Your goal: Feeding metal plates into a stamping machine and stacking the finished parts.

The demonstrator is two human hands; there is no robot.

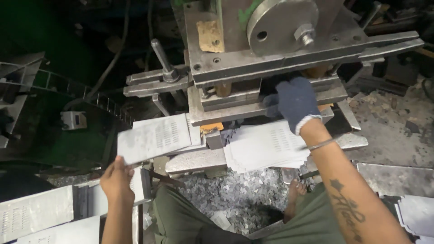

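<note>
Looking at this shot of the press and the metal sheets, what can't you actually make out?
- Head view: the right hand wears a dark glove; its fingers reach under the press, so any grip is hidden.
- Slot pattern on the sheet in the left hand: too blurred to count.
- Stacked sheets: number unclear, edges merge.
- Left background: too dark to read.
- Sheets at lower left: cut off by the frame edge.
</note>
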